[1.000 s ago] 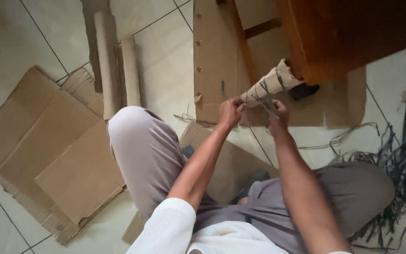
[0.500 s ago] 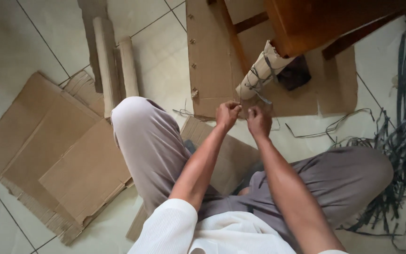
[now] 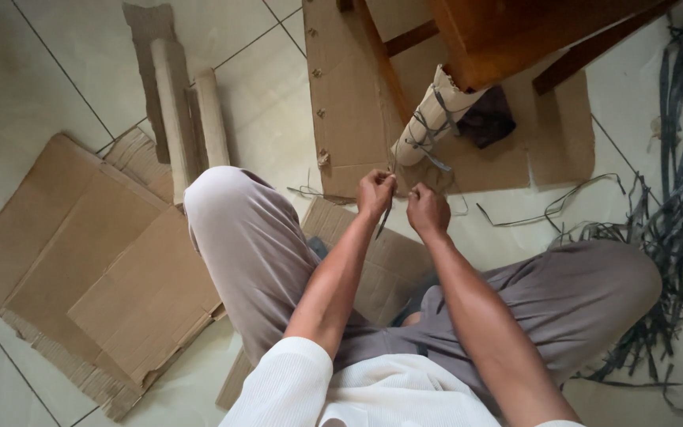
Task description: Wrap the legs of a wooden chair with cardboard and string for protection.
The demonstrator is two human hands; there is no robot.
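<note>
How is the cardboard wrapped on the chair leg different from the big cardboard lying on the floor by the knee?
The cardboard wrap is rolled into a tube around the wooden leg; the flat cardboard sheet lies spread open on the tiles. The wrap is bound with dark strips; the sheet has none on it. The wrap looks far smaller than the sheet. The wrap stands tilted; the sheet lies level. Both are plain brown cardboard.

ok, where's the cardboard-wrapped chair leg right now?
Head view, upper centre-right: the wrapped leg slants down from the wooden chair onto a flat cardboard sheet, just above the left hand and right hand, beside a dark cloth.
</note>
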